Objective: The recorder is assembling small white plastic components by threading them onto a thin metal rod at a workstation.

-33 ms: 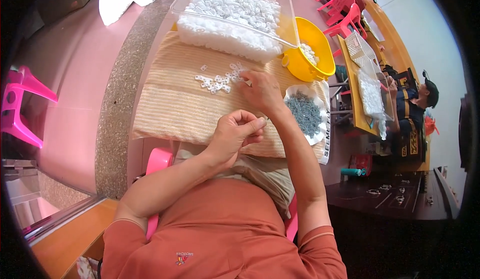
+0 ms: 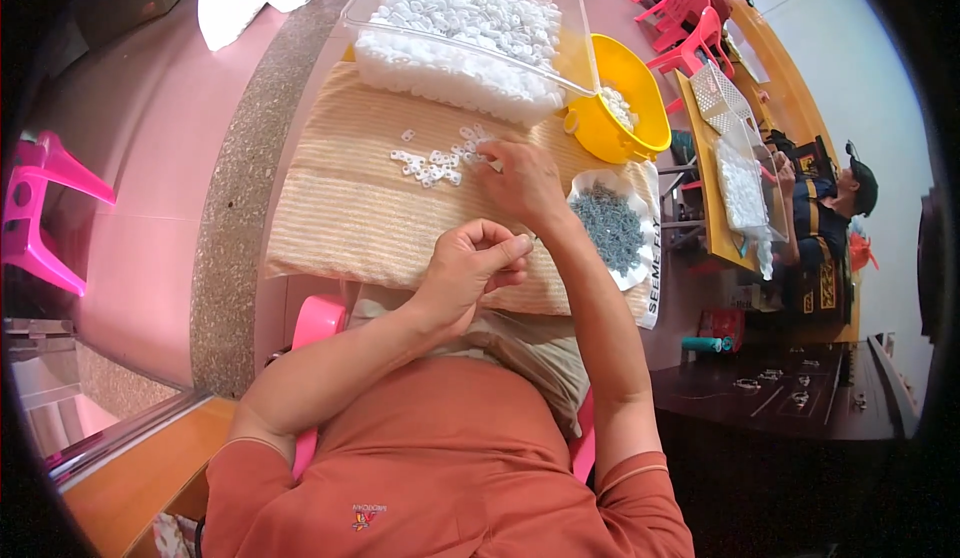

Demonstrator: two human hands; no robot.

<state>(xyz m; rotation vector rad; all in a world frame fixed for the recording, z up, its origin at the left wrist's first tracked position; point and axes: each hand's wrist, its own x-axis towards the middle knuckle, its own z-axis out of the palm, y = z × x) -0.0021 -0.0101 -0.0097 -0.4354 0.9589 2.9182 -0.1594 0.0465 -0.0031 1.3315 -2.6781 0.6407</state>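
Over the near edge of the cloth-covered table, my left hand (image 2: 475,266) is closed in a pinch; a tiny dark tip shows at its fingertips, too small to name. Farther forward, my right hand (image 2: 528,183) reaches into a loose scatter of small white plastic pieces (image 2: 432,168) with holes. Its bent thumb and fingers close on one of those pieces at the right end of the scatter. Beside my right forearm lies a white scalloped dish (image 2: 634,276) heaped with small grey metal parts (image 2: 608,226), perhaps screws.
A clear plastic bin (image 2: 585,43) full of white pieces stands at the table's far side. Right of it is a yellow basket (image 2: 655,123) holding more. A striped cloth (image 2: 330,193) covers the table. Another person (image 2: 830,198) sits at a table on the right. A pink stool (image 2: 50,203) stands left.
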